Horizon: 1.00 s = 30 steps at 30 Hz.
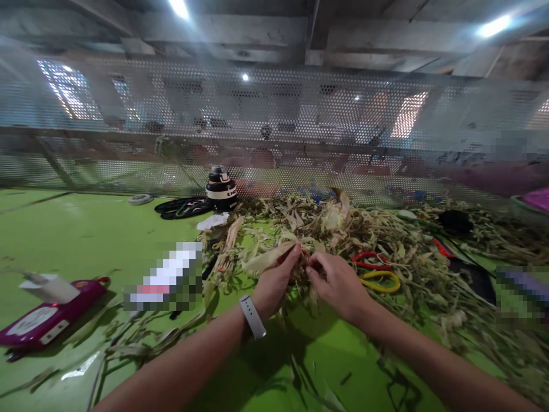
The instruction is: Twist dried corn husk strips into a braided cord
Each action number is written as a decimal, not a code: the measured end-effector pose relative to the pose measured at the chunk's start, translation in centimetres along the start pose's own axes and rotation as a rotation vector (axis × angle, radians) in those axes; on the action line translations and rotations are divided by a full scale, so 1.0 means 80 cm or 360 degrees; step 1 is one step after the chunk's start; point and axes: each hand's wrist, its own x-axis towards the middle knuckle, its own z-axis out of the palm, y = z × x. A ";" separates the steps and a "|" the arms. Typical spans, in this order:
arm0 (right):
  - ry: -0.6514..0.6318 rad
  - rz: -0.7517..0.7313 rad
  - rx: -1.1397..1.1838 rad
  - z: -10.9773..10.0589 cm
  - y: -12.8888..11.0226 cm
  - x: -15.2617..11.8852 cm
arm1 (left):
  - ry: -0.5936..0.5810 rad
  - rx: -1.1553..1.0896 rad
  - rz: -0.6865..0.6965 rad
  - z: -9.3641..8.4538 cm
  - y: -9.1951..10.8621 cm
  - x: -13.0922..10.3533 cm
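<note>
Grey perforated sheeting (266,97) stood across the far side of the green worktop (98,229), apparently as a divider. A dried husk heap (295,214) spread from the centre toward the right; its position directly beyond both hands presumably placed the leaves within short reach. At the right edge, a basin (528,210), only partly in view, held a pink item (539,199) that could not be identified. A maroon power strip (64,310) lay at the left with a white plug (54,289) seated in it. The black bottle (221,191) stood upright before the sheeting, lid closed; its opaque wall concealed any contents.

The left hand (274,286) pressed its thumb over a pale husk (268,258) in front of the heap, probably to steady it. The right hand (337,283) had its thumb and forefinger drawn together just beside the left fingertips; whether material lay between them could not be told. A red loop (373,267) and a yellow loop (398,281), apparently tool handles, lay near the right hand.
</note>
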 end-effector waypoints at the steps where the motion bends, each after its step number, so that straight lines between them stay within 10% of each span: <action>1: -0.0012 -0.0005 -0.0015 -0.002 -0.001 0.000 | -0.0025 0.0013 0.0068 -0.001 0.001 0.000; 24: -0.0210 -0.0177 -0.0021 -0.027 0.001 0.001 | -0.0154 -0.0273 -0.0168 -0.015 0.017 0.024; 30: -0.0272 0.0351 0.0901 -0.008 0.012 0.012 | -0.0202 -0.0280 -0.0449 -0.006 0.022 0.012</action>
